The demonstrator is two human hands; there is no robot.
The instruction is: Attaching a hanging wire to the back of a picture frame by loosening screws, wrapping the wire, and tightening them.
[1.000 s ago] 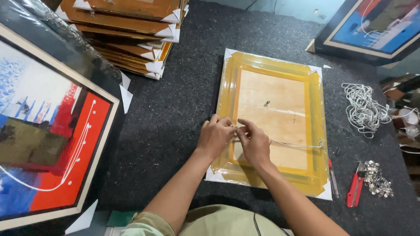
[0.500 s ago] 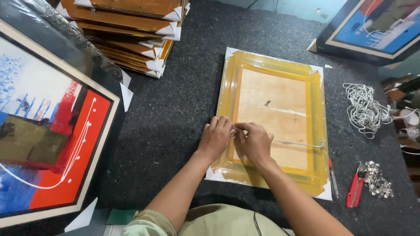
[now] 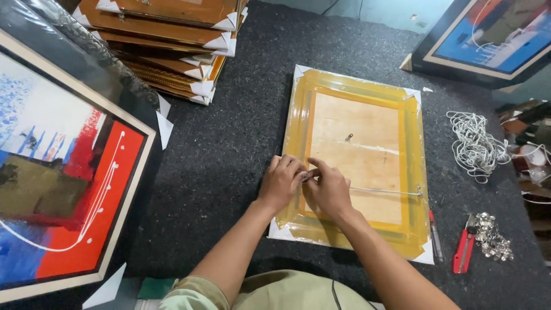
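1. The dark felt work table (image 3: 241,143) fills most of the frame, and everything else lies on it.
2. A large framed painting (image 3: 63,172) in red, blue and white is seen at the left edge; a second framed painting (image 3: 488,34) is placed in the upper right corner.
3. A stack of frames (image 3: 166,40) lying face down, with white corner protectors, is found at the upper left.
4. The picture frame (image 3: 359,161) under work lies face down in the middle of the frame, wrapped in yellowish film, with its wooden backing board turned up.
5. The left hand (image 3: 281,183) and the right hand (image 3: 330,189) are pressed together at the left side rail of this frame. The fingers of both are closed on the end of the hanging wire (image 3: 384,190), it seems at a small fitting; the fitting itself is hidden.
6. The wire is stretched across the board to a ring at the right rail.
7. The step in hand is judged to be the fastening of the wire's left end. For the next move, the wire must be kept tight while it is twisted or knotted.
8. A coil of white cord (image 3: 473,143) lies at the right, a red cutter (image 3: 462,252) at the lower right, and beside it a small heap of metal rings (image 3: 493,235).
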